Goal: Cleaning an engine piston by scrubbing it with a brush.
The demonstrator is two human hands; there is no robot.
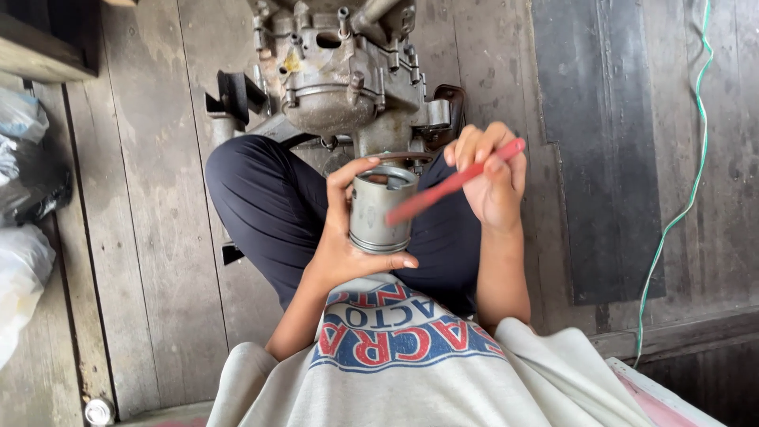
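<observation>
Fingers of the left hand (348, 237) wrap closed around an upright dull grey metal cylinder (381, 209) above the lap, while the right hand (490, 174), just beside it, pinches a thin red stick (455, 183) slanting down-left across the cylinder's open top

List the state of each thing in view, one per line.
Piston: upright, open end up, held off the floor in the left hand.
Red tool: tilted, held in the right hand, tip against the piston.
Engine: standing on the plank floor.
Green cable: slack, lying along the floor.
Bags: piled at the edge.
</observation>
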